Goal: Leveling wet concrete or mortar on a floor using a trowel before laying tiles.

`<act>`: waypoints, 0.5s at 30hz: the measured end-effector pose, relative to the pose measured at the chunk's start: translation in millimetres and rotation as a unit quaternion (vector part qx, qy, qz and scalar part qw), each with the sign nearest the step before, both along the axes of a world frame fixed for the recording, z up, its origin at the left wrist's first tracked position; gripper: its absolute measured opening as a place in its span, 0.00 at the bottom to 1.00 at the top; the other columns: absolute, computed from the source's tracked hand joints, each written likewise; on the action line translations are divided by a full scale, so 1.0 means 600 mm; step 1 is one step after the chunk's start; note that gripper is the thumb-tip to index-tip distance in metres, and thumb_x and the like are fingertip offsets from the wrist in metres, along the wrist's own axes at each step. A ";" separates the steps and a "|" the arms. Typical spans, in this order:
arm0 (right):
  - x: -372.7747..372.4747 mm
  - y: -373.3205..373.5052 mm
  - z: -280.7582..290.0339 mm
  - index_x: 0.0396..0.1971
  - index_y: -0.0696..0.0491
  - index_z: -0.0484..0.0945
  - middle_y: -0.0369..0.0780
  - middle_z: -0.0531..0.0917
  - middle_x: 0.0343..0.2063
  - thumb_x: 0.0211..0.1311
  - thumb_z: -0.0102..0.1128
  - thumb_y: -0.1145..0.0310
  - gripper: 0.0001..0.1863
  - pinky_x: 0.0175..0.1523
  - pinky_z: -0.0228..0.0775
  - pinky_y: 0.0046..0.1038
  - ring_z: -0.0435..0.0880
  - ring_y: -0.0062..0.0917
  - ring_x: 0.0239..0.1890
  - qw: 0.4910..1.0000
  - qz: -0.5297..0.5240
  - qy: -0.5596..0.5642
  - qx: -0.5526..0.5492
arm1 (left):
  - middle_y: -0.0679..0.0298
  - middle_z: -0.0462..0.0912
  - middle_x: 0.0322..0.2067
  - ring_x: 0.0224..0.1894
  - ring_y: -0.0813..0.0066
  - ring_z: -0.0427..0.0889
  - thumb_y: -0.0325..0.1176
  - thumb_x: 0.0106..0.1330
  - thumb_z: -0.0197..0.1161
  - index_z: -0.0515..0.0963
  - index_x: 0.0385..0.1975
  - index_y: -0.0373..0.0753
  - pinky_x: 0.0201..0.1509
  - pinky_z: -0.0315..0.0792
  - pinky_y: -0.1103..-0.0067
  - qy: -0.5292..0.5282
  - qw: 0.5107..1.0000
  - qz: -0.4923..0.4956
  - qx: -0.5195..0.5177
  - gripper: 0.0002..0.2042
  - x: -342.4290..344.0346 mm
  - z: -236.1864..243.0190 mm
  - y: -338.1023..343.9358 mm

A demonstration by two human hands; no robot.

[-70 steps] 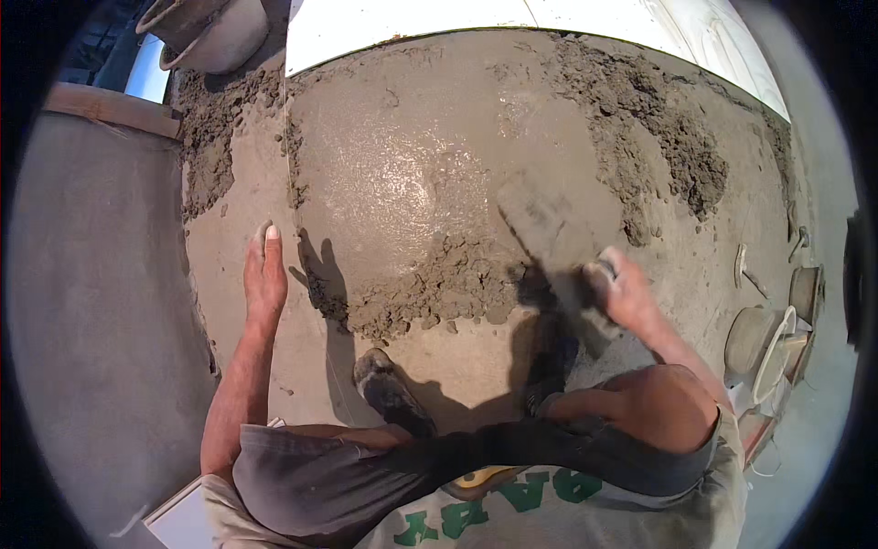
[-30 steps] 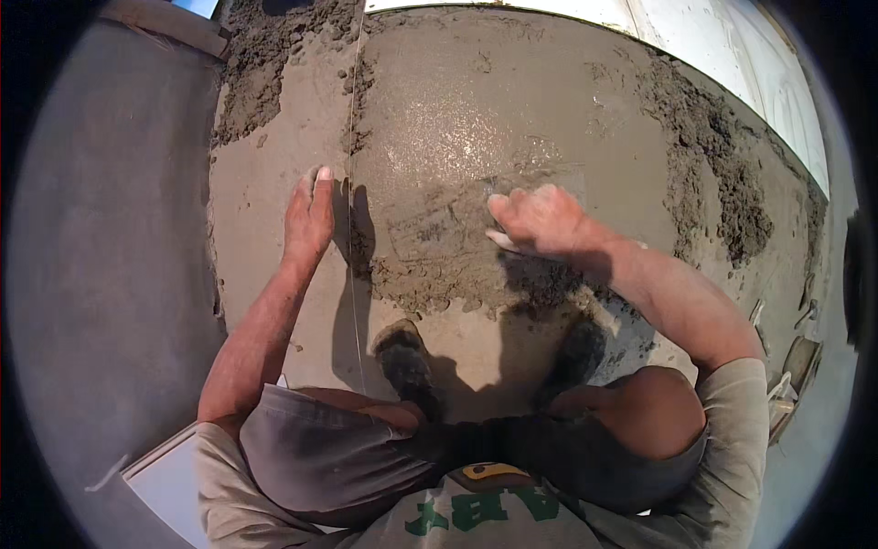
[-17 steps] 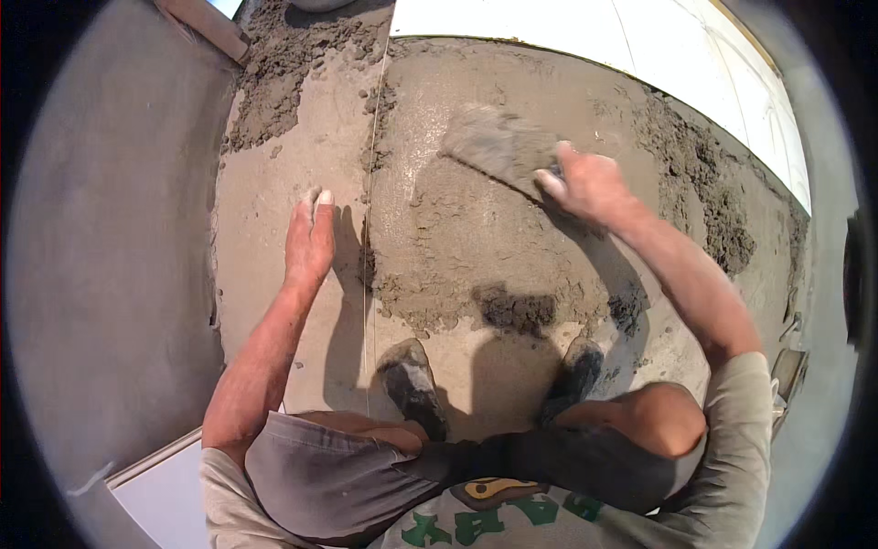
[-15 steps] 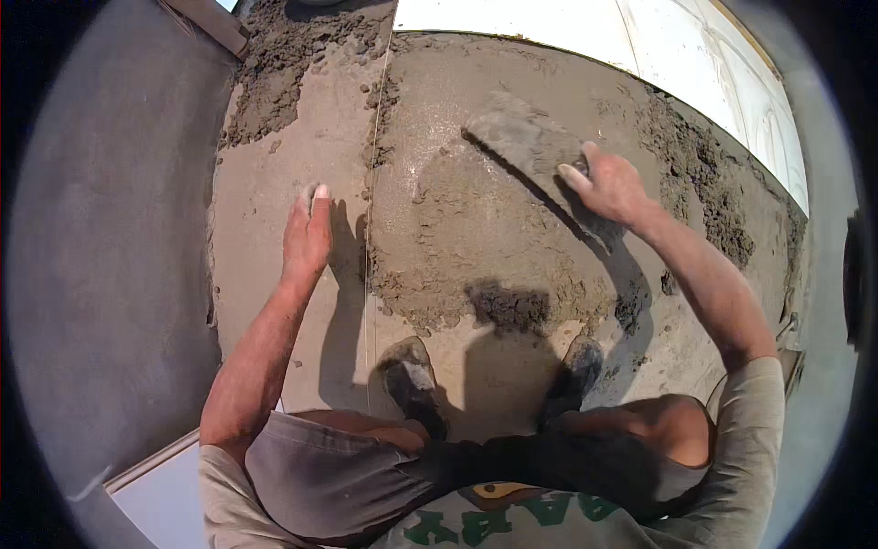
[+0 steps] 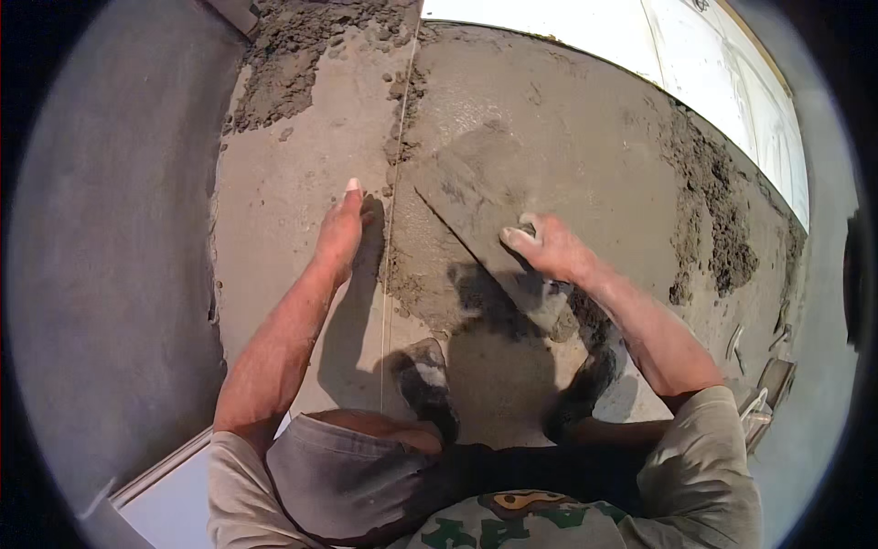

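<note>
Wet grey mortar (image 5: 567,156) spreads across the floor under us, with one taut string (image 5: 391,238) running away from us as our landmark.

Nearest to us we count two shoes (image 5: 422,380), both right of the string, the right one largely lost in our own shadow. Our knees and shirt fill the lower edge and hide the ground beneath.

Left of the string, our left hand (image 5: 340,233) lies flat on the smoother strip, fingers together and stretched forward, holding nothing. Right of the string, our right hand (image 5: 549,252) is clamped on the handle of one trowel (image 5: 466,206); the handle itself is hidden under the fingers. The trowel blade rests flat on the mortar, its far corner just beside the string, and it is so smeared that its edges blur into the bed.

Farther off we count two rough heaps of loose mortar: one (image 5: 293,55) left of the string, cut off at the top edge, and one (image 5: 713,210) well right of it. White tiles (image 5: 622,37) border the far side. At the right rim a few small tools (image 5: 764,384) sit bent by the lens, too small to name.
</note>
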State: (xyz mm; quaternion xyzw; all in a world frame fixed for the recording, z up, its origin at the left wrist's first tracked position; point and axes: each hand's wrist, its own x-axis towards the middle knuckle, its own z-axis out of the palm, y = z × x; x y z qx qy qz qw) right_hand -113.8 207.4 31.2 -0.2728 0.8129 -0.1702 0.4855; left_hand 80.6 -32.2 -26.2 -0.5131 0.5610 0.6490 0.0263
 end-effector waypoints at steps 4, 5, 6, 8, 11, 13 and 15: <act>0.012 0.038 -0.009 0.36 0.60 0.74 0.51 0.80 0.28 0.63 0.53 0.52 0.22 0.38 0.73 0.37 0.80 0.39 0.31 0.989 0.143 0.029 -0.026 | 0.53 0.68 0.61 0.61 0.61 0.68 0.64 0.67 0.40 0.60 0.64 0.34 0.65 0.55 0.59 -0.013 1.000 -0.022 -0.011 0.39 -0.019 0.024 0.005; 0.019 0.039 -0.004 0.36 0.60 0.74 0.51 0.80 0.28 0.63 0.53 0.52 0.22 0.38 0.73 0.37 0.80 0.39 0.31 0.989 0.144 0.027 -0.027 | 0.53 0.68 0.61 0.61 0.61 0.68 0.64 0.67 0.40 0.60 0.64 0.34 0.65 0.55 0.59 -0.015 1.000 -0.021 -0.011 0.39 -0.012 0.024 0.011; 0.024 0.035 0.001 0.35 0.60 0.74 0.51 0.80 0.28 0.63 0.52 0.52 0.22 0.38 0.73 0.37 0.80 0.38 0.31 0.986 0.162 0.023 -0.021 | 0.53 0.68 0.60 0.61 0.61 0.68 0.64 0.67 0.40 0.61 0.63 0.34 0.64 0.56 0.59 -0.011 1.000 -0.006 -0.020 0.39 -0.009 0.023 0.010; 0.038 0.035 0.006 0.34 0.62 0.73 0.50 0.80 0.24 0.64 0.52 0.52 0.23 0.37 0.74 0.36 0.80 0.36 0.27 0.986 0.169 0.000 -0.015 | 0.52 0.69 0.60 0.61 0.61 0.68 0.64 0.67 0.40 0.61 0.63 0.33 0.64 0.56 0.58 -0.005 0.999 0.007 -0.034 0.38 -0.009 0.025 0.003; 0.063 0.051 0.001 0.33 0.63 0.73 0.52 0.79 0.21 0.63 0.54 0.53 0.23 0.35 0.75 0.38 0.81 0.39 0.26 0.962 0.253 0.045 -0.089 | 0.50 0.69 0.59 0.61 0.60 0.69 0.63 0.68 0.41 0.62 0.62 0.31 0.65 0.56 0.60 -0.001 0.998 0.013 -0.057 0.38 -0.011 0.027 -0.006; 0.076 0.069 -0.008 0.33 0.63 0.73 0.52 0.80 0.21 0.62 0.54 0.54 0.22 0.34 0.75 0.41 0.82 0.44 0.26 0.936 0.254 0.158 -0.185 | 0.48 0.69 0.58 0.60 0.58 0.69 0.61 0.69 0.40 0.63 0.61 0.28 0.65 0.57 0.65 -0.012 0.994 -0.039 -0.102 0.38 -0.018 0.030 -0.009; 0.075 0.072 -0.004 0.34 0.63 0.73 0.52 0.80 0.22 0.62 0.53 0.54 0.22 0.33 0.75 0.42 0.82 0.46 0.28 0.943 0.268 0.108 -0.167 | 0.47 0.69 0.58 0.60 0.58 0.69 0.61 0.69 0.40 0.63 0.61 0.27 0.65 0.58 0.67 -0.013 0.991 -0.057 -0.120 0.38 -0.025 0.038 -0.002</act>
